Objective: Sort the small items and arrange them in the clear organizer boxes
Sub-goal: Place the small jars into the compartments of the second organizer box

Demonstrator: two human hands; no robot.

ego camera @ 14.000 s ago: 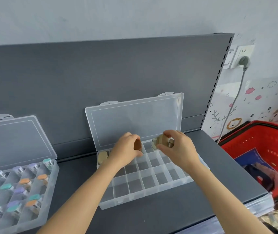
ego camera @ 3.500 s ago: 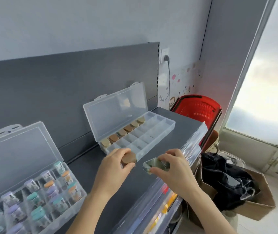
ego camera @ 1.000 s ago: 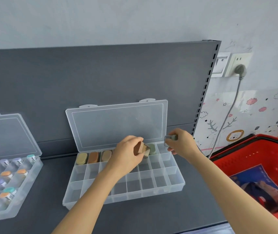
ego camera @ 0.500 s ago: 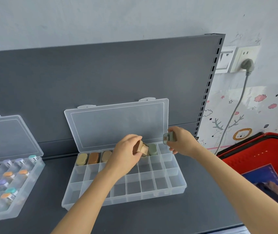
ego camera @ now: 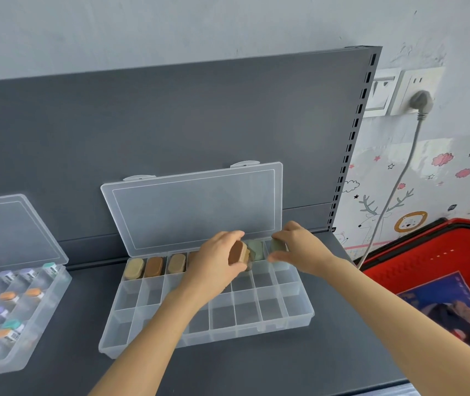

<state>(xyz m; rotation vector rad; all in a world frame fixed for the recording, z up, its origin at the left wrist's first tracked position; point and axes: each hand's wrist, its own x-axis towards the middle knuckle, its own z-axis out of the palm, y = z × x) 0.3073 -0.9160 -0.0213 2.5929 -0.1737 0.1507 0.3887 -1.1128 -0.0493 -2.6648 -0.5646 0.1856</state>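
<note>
A clear organizer box (ego camera: 299,315) lies open on the dark shelf, its lid (ego camera: 193,207) leaning on the back panel. The back row holds small oval items: tan (ego camera: 134,268), brown (ego camera: 154,266), tan (ego camera: 176,263), and a green one (ego camera: 256,249) further right. My left hand (ego camera: 216,264) grips a brown oval item (ego camera: 238,252) over the back row, just left of the green one. My right hand (ego camera: 299,248) pinches a greenish item (ego camera: 278,245) at the back right compartment. The two front rows hold nothing.
A second clear organizer (ego camera: 56,284) at the left holds several small bottles with teal, purple and orange caps. A red basket (ego camera: 416,252) with a printed pack inside stands at the right. A grey cable (ego camera: 394,190) hangs from a wall socket (ego camera: 419,90).
My right hand has lowered the greenish item from beside the lid's right edge into the back right compartment. My left hand has tilted its brown item down toward the back row.
</note>
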